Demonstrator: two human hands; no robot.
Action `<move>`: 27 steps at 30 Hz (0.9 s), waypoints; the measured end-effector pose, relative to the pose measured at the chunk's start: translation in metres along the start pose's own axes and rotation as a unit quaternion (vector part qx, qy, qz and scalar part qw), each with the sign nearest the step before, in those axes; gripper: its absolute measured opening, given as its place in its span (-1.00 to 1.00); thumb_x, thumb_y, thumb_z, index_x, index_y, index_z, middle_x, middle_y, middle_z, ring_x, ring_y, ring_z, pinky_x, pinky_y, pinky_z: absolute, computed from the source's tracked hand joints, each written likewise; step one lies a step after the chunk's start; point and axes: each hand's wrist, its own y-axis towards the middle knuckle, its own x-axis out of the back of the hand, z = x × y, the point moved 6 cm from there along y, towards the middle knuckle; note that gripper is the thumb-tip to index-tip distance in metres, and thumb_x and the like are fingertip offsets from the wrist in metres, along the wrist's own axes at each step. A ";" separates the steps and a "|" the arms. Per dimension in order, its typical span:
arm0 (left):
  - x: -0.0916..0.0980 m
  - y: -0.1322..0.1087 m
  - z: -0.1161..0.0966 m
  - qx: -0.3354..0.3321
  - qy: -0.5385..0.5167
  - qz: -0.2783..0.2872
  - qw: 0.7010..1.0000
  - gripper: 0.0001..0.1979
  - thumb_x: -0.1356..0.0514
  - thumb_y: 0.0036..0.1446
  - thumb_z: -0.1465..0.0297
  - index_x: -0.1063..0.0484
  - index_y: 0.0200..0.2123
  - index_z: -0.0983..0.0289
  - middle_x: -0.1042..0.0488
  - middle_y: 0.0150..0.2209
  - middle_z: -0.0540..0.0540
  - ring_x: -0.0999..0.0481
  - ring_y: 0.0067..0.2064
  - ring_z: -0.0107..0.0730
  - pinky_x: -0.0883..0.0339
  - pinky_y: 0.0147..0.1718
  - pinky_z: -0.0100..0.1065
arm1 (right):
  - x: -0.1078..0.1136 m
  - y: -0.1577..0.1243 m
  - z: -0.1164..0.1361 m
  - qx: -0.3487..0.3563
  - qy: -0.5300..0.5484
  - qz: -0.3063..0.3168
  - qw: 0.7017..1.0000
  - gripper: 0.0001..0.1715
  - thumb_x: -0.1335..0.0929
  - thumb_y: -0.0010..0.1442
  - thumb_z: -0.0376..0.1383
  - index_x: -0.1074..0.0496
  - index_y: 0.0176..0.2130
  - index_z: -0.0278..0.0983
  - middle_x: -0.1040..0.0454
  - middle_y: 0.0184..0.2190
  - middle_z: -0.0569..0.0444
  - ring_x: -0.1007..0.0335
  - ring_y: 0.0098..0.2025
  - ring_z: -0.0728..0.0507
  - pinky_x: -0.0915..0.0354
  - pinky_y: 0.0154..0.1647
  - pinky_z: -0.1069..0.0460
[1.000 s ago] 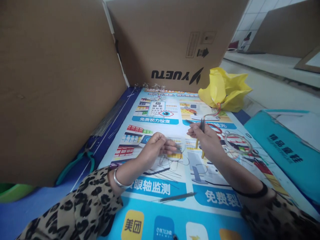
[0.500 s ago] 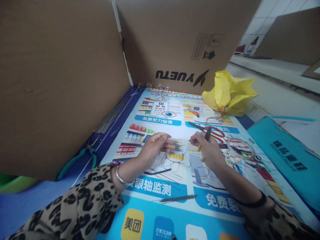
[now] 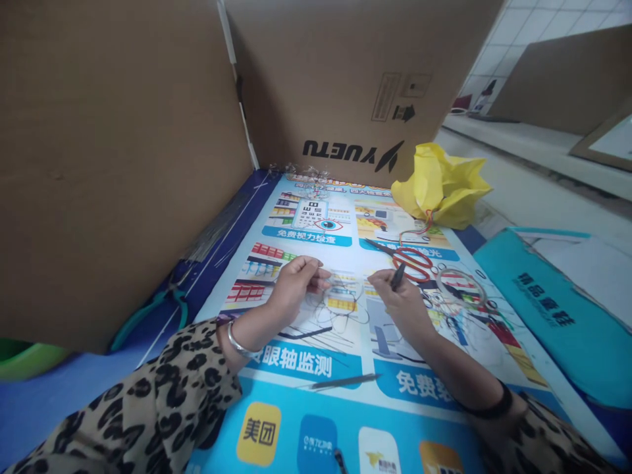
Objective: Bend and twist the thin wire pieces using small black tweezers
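Observation:
My left hand (image 3: 296, 283) is closed in a pinch on a thin wire (image 3: 340, 296) that loops above the printed poster (image 3: 316, 382). My right hand (image 3: 399, 296) is closed around a small dark-tipped tool (image 3: 397, 276), its tip pointing up and away. The two hands are close together over the middle of the poster, with the wire loop between them. More loose wires (image 3: 320, 329) lie on the poster under the hands. Both wrists wear leopard-print sleeves.
Red-handled scissors (image 3: 412, 258) lie just beyond my right hand. A yellow plastic bag (image 3: 439, 184) sits at the back right. Cardboard walls (image 3: 113, 151) enclose the left and back. Green pliers (image 3: 148, 316) lie at the left, a teal bag (image 3: 553, 303) at the right, a thin rod (image 3: 340, 382) near me.
The right hand has lowered and tilted the tool, uncovering the red scissors behind it. The left hand stays pinched on the wire. The view has shifted slightly.

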 end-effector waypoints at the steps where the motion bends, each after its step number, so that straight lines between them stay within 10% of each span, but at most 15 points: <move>1: 0.000 0.000 -0.001 -0.002 0.001 0.000 1.000 -0.77 -0.16 0.04 0.24 -0.33 -0.38 0.30 -0.51 -0.43 0.07 -0.48 -0.52 -0.51 -0.27 -0.53 -0.49 | -0.001 0.000 0.000 0.015 -0.020 0.004 1.000 -0.67 -0.30 0.03 -0.03 -0.34 -0.37 -0.24 -0.41 -0.36 0.08 -0.28 -0.31 -0.10 -0.21 -0.28 0.00; 20: -0.010 -0.005 -0.002 -0.012 0.030 0.054 0.998 -0.78 -0.10 0.08 0.22 -0.17 -0.40 0.25 -0.46 -0.56 0.00 -0.40 -0.64 -0.48 -0.30 -0.62 -0.43 | -0.008 -0.013 0.022 0.309 -0.213 0.020 0.927 -0.71 -0.23 0.19 -0.16 -0.40 -0.13 -0.19 -0.47 -0.25 0.00 -0.36 -0.18 -0.13 -0.23 -0.13 -0.01; 27: -0.012 -0.006 0.000 -0.005 0.041 0.055 0.998 -0.86 -0.09 0.07 0.32 -0.18 -0.40 0.25 -0.44 -0.59 -0.04 -0.37 -0.67 -0.52 -0.25 -0.65 -0.48 | -0.016 -0.024 0.037 0.438 -0.391 -0.018 0.809 -0.78 -0.31 0.13 -0.19 -0.46 -0.26 -0.24 -0.45 -0.41 0.02 -0.28 -0.34 -0.10 -0.13 -0.28 0.00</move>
